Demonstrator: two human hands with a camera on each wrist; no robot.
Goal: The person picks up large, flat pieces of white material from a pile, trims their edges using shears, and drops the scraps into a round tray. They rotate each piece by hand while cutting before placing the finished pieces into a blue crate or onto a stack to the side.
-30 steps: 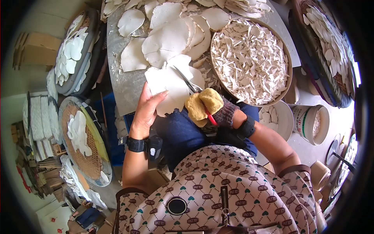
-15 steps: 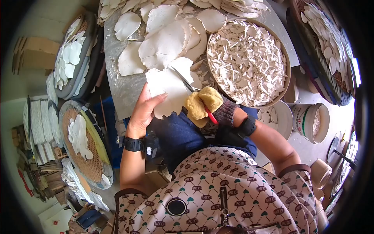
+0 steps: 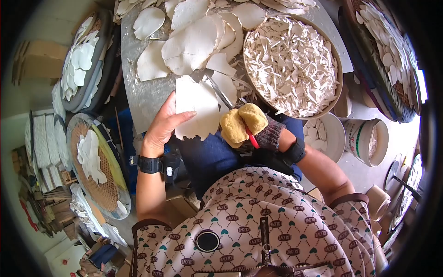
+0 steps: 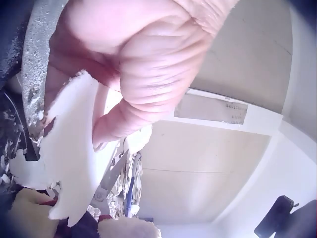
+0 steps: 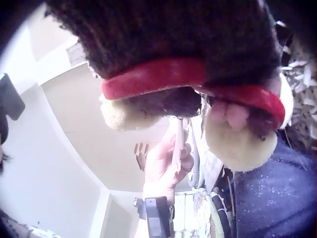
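Both hands are holding something. Left hand [image 3: 161,122] is pinching a white sheet [image 3: 198,111] at its left margin, thumb lying across one face, fingers backing the other. Gloved right hand [image 3: 271,135] is gripping scissors [image 3: 223,96] by the red handles, with yellow pads [image 3: 252,119] bulging around them.

Sheet is hanging above the lap [image 3: 198,157], by the near edge of the worktop [image 3: 131,92]; lower edge is showing ragged. Blades are lying just beside its right side; contact cannot be told.

Handling, judged: light, thin, stiff, probably brittle, likely to be cracking under bending or a hard squeeze; the dry face is likely giving moderate grip. Best hold: broad, flat pinch at the left margin, clear of blades and ragged edge.

Outward: more flat pieces [image 3: 191,44] are overlapping on the worktop, one showing a crack line. Round tray [image 3: 340,64] to the right is holding heaped chips [image 3: 290,64].
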